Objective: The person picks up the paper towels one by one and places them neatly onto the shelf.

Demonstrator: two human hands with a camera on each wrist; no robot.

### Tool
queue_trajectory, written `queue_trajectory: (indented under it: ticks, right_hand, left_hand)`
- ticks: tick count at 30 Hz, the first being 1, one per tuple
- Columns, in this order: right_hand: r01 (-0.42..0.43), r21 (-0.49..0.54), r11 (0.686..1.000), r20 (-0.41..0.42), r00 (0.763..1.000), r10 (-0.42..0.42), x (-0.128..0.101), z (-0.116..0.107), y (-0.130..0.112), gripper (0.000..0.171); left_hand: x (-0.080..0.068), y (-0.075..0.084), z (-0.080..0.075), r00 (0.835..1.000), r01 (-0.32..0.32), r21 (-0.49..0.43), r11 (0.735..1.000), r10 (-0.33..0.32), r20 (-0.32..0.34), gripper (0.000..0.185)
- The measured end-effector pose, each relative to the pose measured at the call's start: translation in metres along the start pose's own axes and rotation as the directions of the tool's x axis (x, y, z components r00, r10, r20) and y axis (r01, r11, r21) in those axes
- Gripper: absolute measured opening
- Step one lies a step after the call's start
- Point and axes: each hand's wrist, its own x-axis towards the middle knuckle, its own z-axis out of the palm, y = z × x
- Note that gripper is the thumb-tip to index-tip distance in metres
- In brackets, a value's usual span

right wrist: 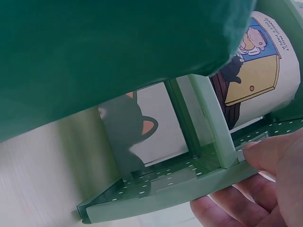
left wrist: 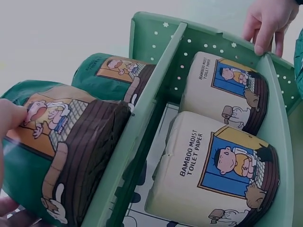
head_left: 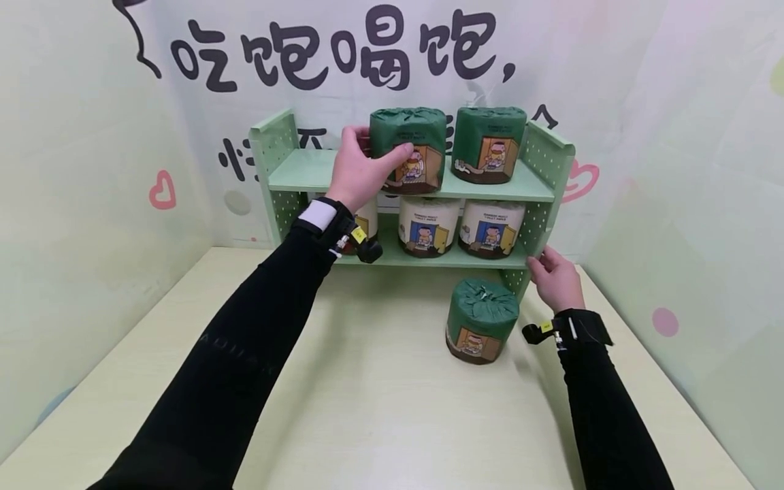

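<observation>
My left hand grips a green-wrapped toilet paper roll at the upper level of a light green shelf, thumb across its printed front. In the left wrist view that roll overlaps the upper board's edge. To its right on the same board stands another green roll. My right hand holds the front edge of the shelf's right side panel, low down; the right wrist view has the thumb on one face of the panel and the fingers on the other.
Cream toilet paper rolls line the lower board, the leftmost partly behind my left wrist. A third green roll stands on the pale table, in front of the shelf's right end. A printed backdrop hangs behind.
</observation>
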Motion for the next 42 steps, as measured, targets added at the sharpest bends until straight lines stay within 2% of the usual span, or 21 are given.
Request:
queue_trajectory:
  ticks: [9, 14, 21, 27, 31, 34, 38, 42]
  right_hand:
    - [0.0, -0.003, 1.0, -0.002, 1.0, 0.0, 0.002, 0.0, 0.002, 0.055]
    - [-0.006, -0.004, 1.0, -0.009, 1.0, 0.006, 0.002, 0.001, 0.002, 0.055]
    - [-0.014, 0.004, 1.0, -0.008, 1.0, 0.014, 0.003, 0.001, 0.001, 0.054]
    - [-0.004, 0.004, 1.0, -0.006, 1.0, 0.004, 0.002, 0.0, 0.001, 0.054]
    - [-0.002, 0.001, 1.0, -0.005, 1.0, 0.002, 0.002, 0.0, 0.002, 0.054]
    - [-0.009, -0.003, 1.0, -0.007, 1.0, 0.009, 0.002, 0.0, 0.001, 0.054]
    - [-0.017, 0.0, 1.0, -0.006, 1.0, 0.017, 0.002, 0.001, 0.001, 0.054]
    - [-0.018, 0.004, 1.0, -0.003, 1.0, 0.018, 0.003, 0.0, 0.0, 0.054]
  left_hand:
    - [0.013, 0.001, 0.005, 0.999, 0.005, 0.115, 0.993, 0.001, -0.047, 0.081]
    - [0.023, -0.003, 0.008, 0.997, -0.021, 0.19, 0.982, 0.034, -0.065, 0.075]
    - [0.031, -0.004, 0.014, 0.996, 0.0, 0.216, 0.976, 0.019, -0.086, 0.078]
    - [0.032, 0.0, 0.016, 0.997, 0.008, 0.239, 0.971, 0.01, -0.074, 0.076]
    - [0.032, 0.001, 0.016, 0.998, -0.006, 0.288, 0.958, 0.024, -0.062, 0.068]
    - [0.031, 0.001, 0.015, 0.998, -0.015, 0.289, 0.957, 0.03, -0.05, 0.064]
    - [0.029, 0.001, 0.013, 0.999, 0.0, 0.266, 0.964, 0.012, -0.043, 0.074]
    - [0.026, 0.002, 0.009, 0.998, 0.009, 0.257, 0.966, 0.009, -0.069, 0.087]
